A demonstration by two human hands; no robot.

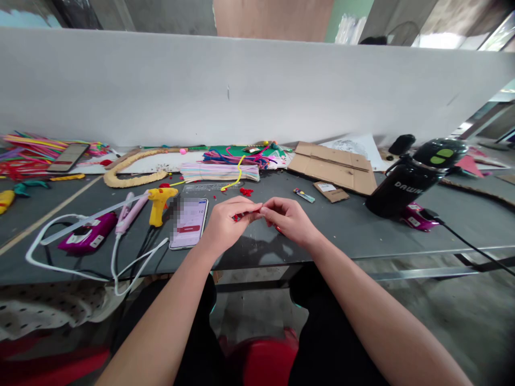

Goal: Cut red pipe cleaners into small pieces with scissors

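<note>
Two bare hands in play, left hand (pixel 226 222) and right hand (pixel 290 219), basically fingertip to fingertip above the surface (pixel 346 236), over its near half, around mid-width. Small red piece (pixel 237 217) right there between them, so pretty much zero reach lol: running from the left grip across toward the right one, with the left hand nearer to most of it. Left grip pinched on it, thumb against fingers. Right grip closed too, apparently on the right end, though mostly hidden behind the fingertips. Long axis: sideways as far as visible, roughly parallel to the near edge, pointing at the right hand. No telling front from back. Also a bit of red (pixel 279 229) peeking out under the right hand, can't say whether separate. Around that: phone (pixel 197 222) just beside the left hand, yellow glue gun (pixel 156 206) farther left, red scrap (pixel 246 192) toward the far edge.
</note>
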